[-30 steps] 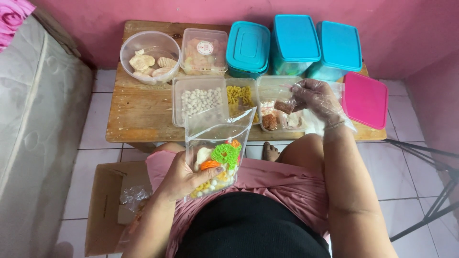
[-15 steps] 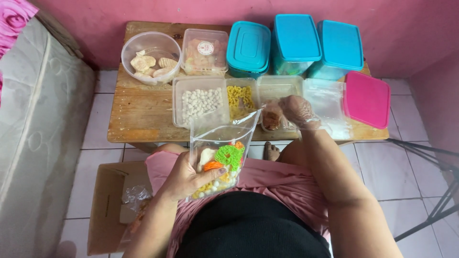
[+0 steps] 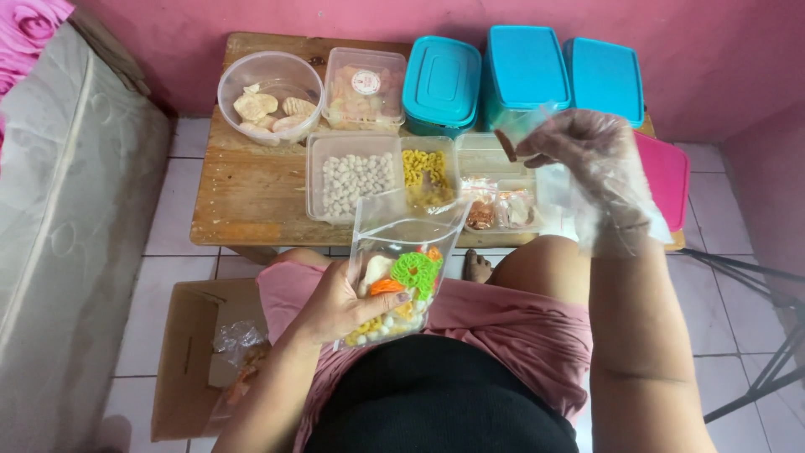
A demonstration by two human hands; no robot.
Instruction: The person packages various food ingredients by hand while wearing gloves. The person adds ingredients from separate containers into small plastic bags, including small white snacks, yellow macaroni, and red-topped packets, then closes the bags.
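- Head view: my left hand (image 3: 340, 306) is closed round a clear, glossy plastic pouch (image 3: 401, 267), thumb across its front, holding it upright over my lap with its mouth gaping open.
- Inside the pouch lie mixed crackers: a lacy green ring (image 3: 416, 272), an orange piece, a pale round one, and small yellow and white bits at the bottom.
- My right hand (image 3: 591, 155), in a thin, crinkled, see-through glove, is raised over the table's (image 3: 251, 189) right half; its fingertips pinch a small dark brown piece (image 3: 506, 145).
- The table is rough, worn wood. Along its near edge stand clear rectangular tubs: one of white pellets (image 3: 351, 178), one of yellow curls (image 3: 428, 174), and one holding brown and pale packets (image 3: 501, 210).
- At the far left corner stands a round clear bowl (image 3: 270, 85) of pale ridged crackers; beside it is a lidded clear box (image 3: 362, 87) of pinkish crackers.
- Along the far edge stand three teal-lidded boxes (image 3: 524, 71), smooth with rounded corners.
- A pink lid (image 3: 667, 176) lies at the right edge, partly behind my glove.
- A cardboard box (image 3: 189, 356) sits on the tiled floor by my left knee.
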